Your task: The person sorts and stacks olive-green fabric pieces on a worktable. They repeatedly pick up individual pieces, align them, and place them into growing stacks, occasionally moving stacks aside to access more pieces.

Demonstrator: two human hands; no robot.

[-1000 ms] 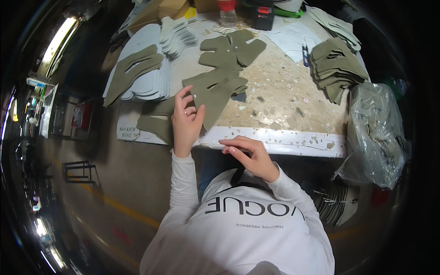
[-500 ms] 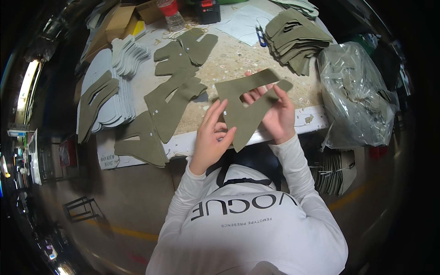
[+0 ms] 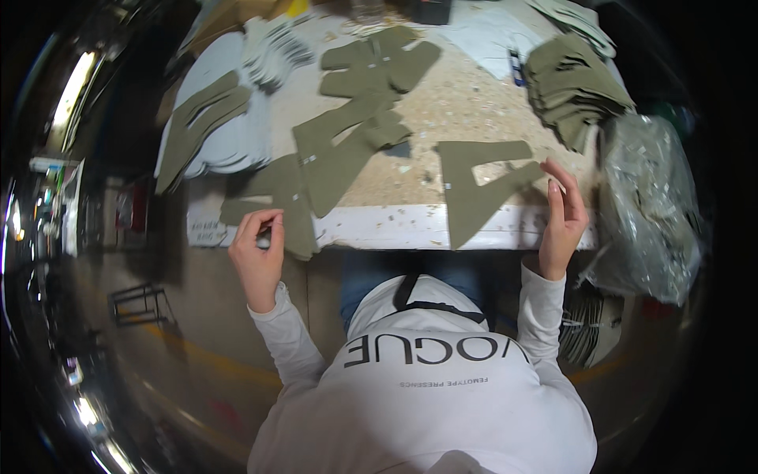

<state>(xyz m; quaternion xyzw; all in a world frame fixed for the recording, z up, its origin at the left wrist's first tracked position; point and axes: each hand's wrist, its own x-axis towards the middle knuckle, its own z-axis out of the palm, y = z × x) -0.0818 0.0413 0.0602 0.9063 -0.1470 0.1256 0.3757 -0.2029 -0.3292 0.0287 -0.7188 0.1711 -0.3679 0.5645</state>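
An olive-green cut piece (image 3: pixel 467 178) with a slot lies flat at the table's front edge, its pointed end over the white edge strip. Just right of it is my right hand (image 3: pixel 564 217), fingers apart and holding nothing; its fingertips are close to the piece's right tip. On the left, my left hand (image 3: pixel 259 249) has its fingers curled and thumb and forefinger drawn together over a stack of similar olive pieces (image 3: pixel 286 186). Whether an edge of a piece is between those fingertips is hidden. More olive pieces (image 3: pixel 335 150) overlap beside that stack.
Further olive pieces (image 3: pixel 379 59) lie farther back. Pale grey layered pieces (image 3: pixel 229 103) are at left with olive strips (image 3: pixel 201 126) on top. At right are a tall olive stack (image 3: pixel 572 87), blue snips (image 3: pixel 516 67) and a clear plastic bag (image 3: pixel 651 209). Small scraps litter the table (image 3: pixel 466 103).
The olive piece that both hands held up now lies on the table. My left hand has moved left to the olive stack; my right hand has let go and shifted right. The view has shifted.
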